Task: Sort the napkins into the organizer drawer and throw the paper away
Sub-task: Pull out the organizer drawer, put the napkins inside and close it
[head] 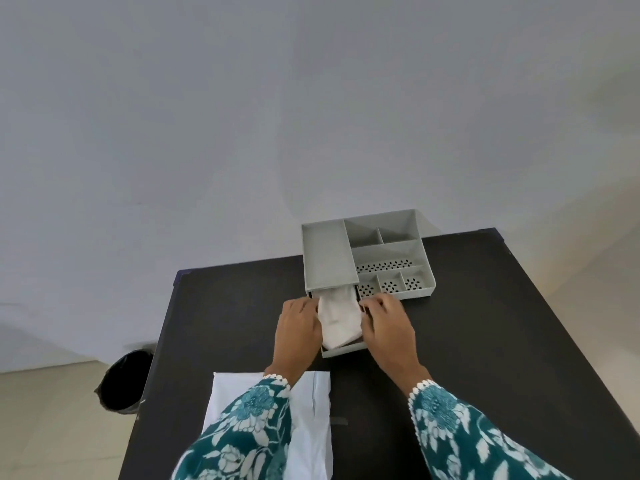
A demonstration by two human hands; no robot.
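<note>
Now, count: one grey organizer (367, 258), one pulled-out drawer (346, 349), one white napkin stack (337, 320), one white paper (311, 427), one black bin (126, 381) on the floor.
Hands: my left hand (298, 327) and right hand (388, 323) press the stack from both sides, fingers curled on it, inside the drawer.
Materials: plastic organizer with dotted holes; soft folded napkins; flat paper on the dark table (485, 341), under my left sleeve (242, 431).

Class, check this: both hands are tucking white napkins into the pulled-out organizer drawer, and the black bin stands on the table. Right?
Not quite. The head view shows the black bin on the floor, left of the table. The rest holds: both hands are at the napkins in the open drawer.
</note>
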